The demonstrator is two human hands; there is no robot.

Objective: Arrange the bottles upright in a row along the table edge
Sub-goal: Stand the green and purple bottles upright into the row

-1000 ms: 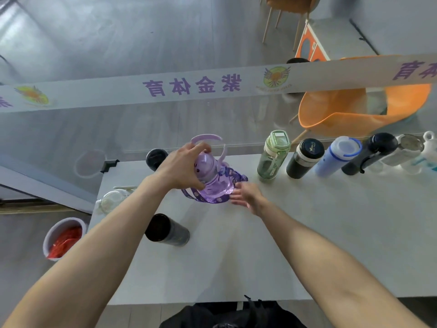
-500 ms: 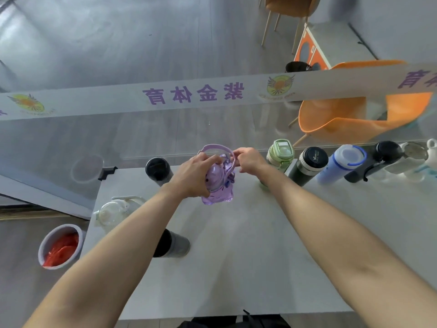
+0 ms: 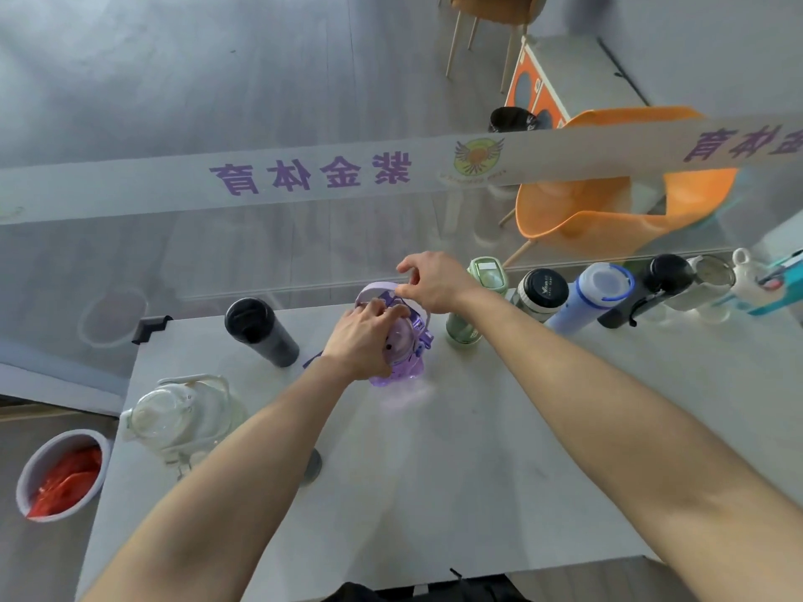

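A clear purple bottle [image 3: 402, 356] with a lilac handle stands upright near the table's far edge. My left hand [image 3: 363, 341] grips its body and lid from the left. My right hand [image 3: 432, 282] pinches the handle at the top. To its right runs a row of upright bottles: green [image 3: 471, 306], black-capped [image 3: 543, 295], blue [image 3: 593, 297], black [image 3: 643, 293], and several more. A black tumbler [image 3: 260, 332] stands to the left. A clear jug [image 3: 178, 421] sits at the left edge. Another dark bottle [image 3: 313, 464] is mostly hidden under my left forearm.
A glass panel with a printed white band [image 3: 304, 176] rises just behind the table's far edge. An orange chair [image 3: 608, 219] stands beyond it. A bin with red contents [image 3: 61, 475] sits on the floor at the left. The grey table [image 3: 456, 493] stretches toward me.
The purple bottle has gone from lying tilted to standing upright and moved toward the far edge. My right hand shifted from its base to its handle.
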